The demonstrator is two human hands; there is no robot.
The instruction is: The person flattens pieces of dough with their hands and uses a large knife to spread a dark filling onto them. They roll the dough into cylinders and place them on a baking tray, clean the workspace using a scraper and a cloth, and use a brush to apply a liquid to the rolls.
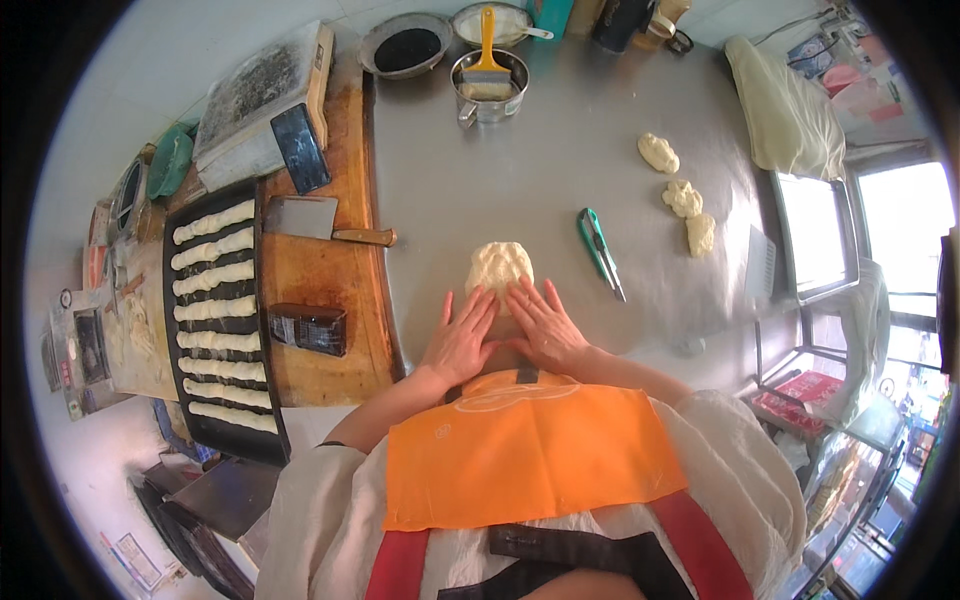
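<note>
A flattened, lumpy piece of pale dough [498, 264] lies on the steel worktop [470, 190] straight ahead of me. My left hand [463, 335] rests on its near part, palm down with the fingers stretched out. Beside it, my right hand [545, 327] lies flat on the same dough, fingers spread, the thumbs close together. Both hands cover the dough's near edge. To the right of them is a green utility knife [600, 254]. Farther right sit several smaller dough pieces, among them an oval one [659, 153] and a knobbly one [682, 198].
On the wooden board at left are a black tray [262, 370] of dough strips, a cleaver [304, 216], a dark wrapped block [308, 329] and a phone [299, 150]. A metal pot [511, 106] with a yellow-handled brush [487, 45] stands at the back. A cloth-covered bundle [785, 112] lies far right.
</note>
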